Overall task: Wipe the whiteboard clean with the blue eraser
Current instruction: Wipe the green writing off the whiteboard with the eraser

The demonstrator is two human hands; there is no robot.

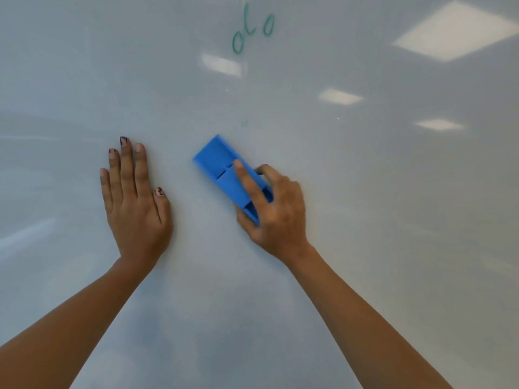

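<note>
Whiteboard (365,192) bears eraser (216,161), seemingly green letters (252,29).

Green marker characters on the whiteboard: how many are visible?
3, grouped near the top centre: a lower-left loop, a tall stroke and a right loop. A faint green smudge sits above the blue eraser; more may lie outside the frame.

The whiteboard (365,192) beneath the flat left hand (134,203) is showing a smooth, glossy pale finish, and light reflections (455,32) are gleaming up and to the right of the right hand (276,211). The blue eraser (216,161) gripped in the right hand is looking like matt moulded plastic with crisp grooves. The green marker strokes (238,43) well above it are lying thin and dull on the sheen.
</note>
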